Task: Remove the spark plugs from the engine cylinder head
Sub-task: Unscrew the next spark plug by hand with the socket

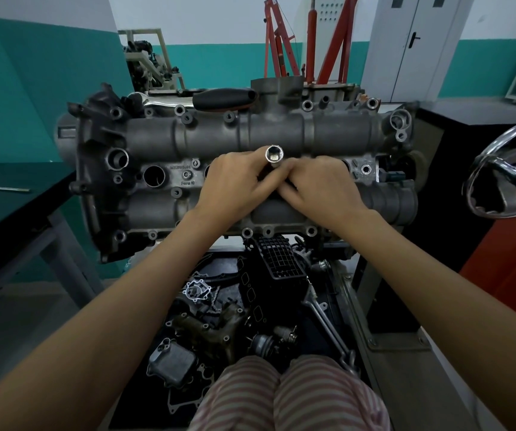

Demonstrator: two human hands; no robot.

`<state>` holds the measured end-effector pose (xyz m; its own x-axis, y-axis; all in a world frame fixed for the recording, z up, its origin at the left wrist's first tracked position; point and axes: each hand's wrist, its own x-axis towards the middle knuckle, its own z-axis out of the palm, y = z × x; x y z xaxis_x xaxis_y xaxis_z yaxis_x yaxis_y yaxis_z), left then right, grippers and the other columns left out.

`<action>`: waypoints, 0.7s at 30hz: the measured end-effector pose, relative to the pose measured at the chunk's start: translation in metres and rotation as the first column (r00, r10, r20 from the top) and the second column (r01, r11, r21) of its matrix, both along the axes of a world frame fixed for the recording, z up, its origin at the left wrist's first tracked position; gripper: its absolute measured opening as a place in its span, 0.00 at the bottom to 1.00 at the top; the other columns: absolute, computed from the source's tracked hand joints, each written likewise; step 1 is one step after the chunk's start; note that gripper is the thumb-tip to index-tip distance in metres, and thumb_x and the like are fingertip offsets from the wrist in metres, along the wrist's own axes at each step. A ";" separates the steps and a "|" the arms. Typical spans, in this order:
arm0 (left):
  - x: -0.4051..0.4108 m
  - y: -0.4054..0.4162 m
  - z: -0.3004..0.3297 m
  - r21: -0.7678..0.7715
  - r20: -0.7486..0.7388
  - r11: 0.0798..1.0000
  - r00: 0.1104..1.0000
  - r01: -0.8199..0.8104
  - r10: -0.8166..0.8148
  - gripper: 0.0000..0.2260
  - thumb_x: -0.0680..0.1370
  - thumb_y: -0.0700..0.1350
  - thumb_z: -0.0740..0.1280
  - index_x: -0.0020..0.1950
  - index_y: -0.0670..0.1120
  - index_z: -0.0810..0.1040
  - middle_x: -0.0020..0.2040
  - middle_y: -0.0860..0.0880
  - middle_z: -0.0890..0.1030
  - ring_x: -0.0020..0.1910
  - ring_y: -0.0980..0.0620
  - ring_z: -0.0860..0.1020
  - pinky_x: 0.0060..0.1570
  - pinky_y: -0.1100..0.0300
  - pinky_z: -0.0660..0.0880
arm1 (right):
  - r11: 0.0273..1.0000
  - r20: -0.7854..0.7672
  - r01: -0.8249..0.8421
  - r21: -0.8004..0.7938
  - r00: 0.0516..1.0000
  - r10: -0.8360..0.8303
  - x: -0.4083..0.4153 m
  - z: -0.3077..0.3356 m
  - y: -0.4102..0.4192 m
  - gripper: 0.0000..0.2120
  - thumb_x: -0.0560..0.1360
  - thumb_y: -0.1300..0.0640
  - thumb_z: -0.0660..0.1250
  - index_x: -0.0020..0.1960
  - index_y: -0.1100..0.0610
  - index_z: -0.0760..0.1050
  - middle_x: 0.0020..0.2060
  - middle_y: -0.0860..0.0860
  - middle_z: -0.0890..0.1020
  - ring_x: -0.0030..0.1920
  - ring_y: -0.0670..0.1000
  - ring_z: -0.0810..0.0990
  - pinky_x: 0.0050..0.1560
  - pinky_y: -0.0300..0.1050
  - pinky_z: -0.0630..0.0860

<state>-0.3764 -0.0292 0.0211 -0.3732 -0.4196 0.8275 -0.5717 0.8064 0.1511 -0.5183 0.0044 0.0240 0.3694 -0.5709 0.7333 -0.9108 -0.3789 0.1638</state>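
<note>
1. Hands: two, both on one chrome socket tube (274,156) standing upright at mid cylinder head (206,135).
2. Left hand (234,185) grip pinches the tube; right hand (322,185) fingers pressed against it.
3. Open plug wells visible: one (154,175). Spark plugs: none visible.

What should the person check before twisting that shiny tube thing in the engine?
1. Both hands on the socket: ok, left hand and right hand wrap it.
2. Socket upright in its well: ok, open end faces up.
3. Socket seated on a spark plug: cannot tell, hidden by fingers.
4. Turning handle fitted: not ok, drive end is bare.
5. Black-handled tool within reach: ok, lying behind the cylinder head.
</note>
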 end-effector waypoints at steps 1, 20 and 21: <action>0.000 0.000 0.000 0.005 -0.006 1.000 1.000 0.008 -0.008 0.16 0.76 0.55 0.59 0.33 0.46 0.68 0.26 0.48 0.73 0.27 0.46 0.73 0.28 0.55 0.67 | 1.000 -0.024 0.012 0.012 1.000 -0.011 0.000 -0.001 -0.002 0.14 0.74 0.53 0.62 0.39 0.63 0.78 0.30 0.58 0.80 0.28 0.60 0.77 0.30 0.44 0.66; -0.001 0.003 -0.001 -0.062 0.023 0.998 1.000 0.015 -0.014 0.14 0.76 0.52 0.60 0.36 0.43 0.69 0.29 0.50 0.72 0.26 0.47 0.71 0.27 0.60 0.64 | 0.998 0.003 0.034 0.048 0.999 -0.034 0.000 -0.002 -0.005 0.13 0.75 0.53 0.61 0.45 0.63 0.76 0.38 0.57 0.81 0.34 0.59 0.77 0.34 0.44 0.61; -0.001 0.003 -0.001 -0.074 0.022 0.997 1.000 0.015 -0.013 0.13 0.75 0.50 0.60 0.38 0.41 0.72 0.30 0.48 0.75 0.27 0.46 0.73 0.27 0.60 0.65 | 0.997 0.009 0.040 0.061 0.999 -0.041 -0.001 -0.003 -0.008 0.15 0.77 0.50 0.58 0.50 0.61 0.75 0.43 0.55 0.81 0.37 0.58 0.77 0.36 0.44 0.62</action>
